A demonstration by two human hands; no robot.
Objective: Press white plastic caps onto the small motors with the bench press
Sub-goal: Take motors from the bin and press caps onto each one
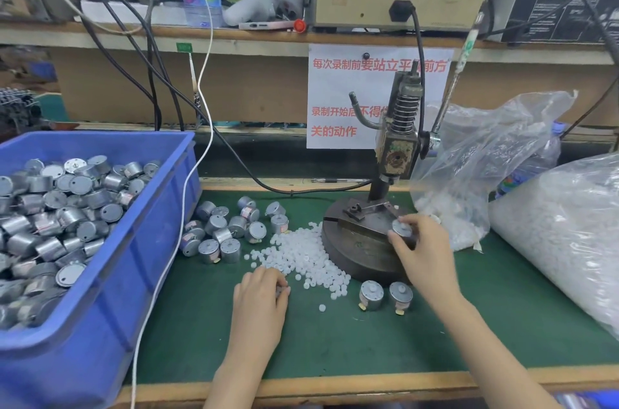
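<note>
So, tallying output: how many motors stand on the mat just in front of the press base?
2: the left motor and the right motor, upright side by side near the press base. None seems hidden there.

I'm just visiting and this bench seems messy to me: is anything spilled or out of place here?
White caps lie in a loose heap on the green mat, a few strays apart from it, and motors sit loose outside the blue bin. Looks like working stock rather than an accident; nothing seems damaged.

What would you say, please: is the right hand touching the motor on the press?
Touching. The head view shows the right hand pinching the motor on the press base.
</note>
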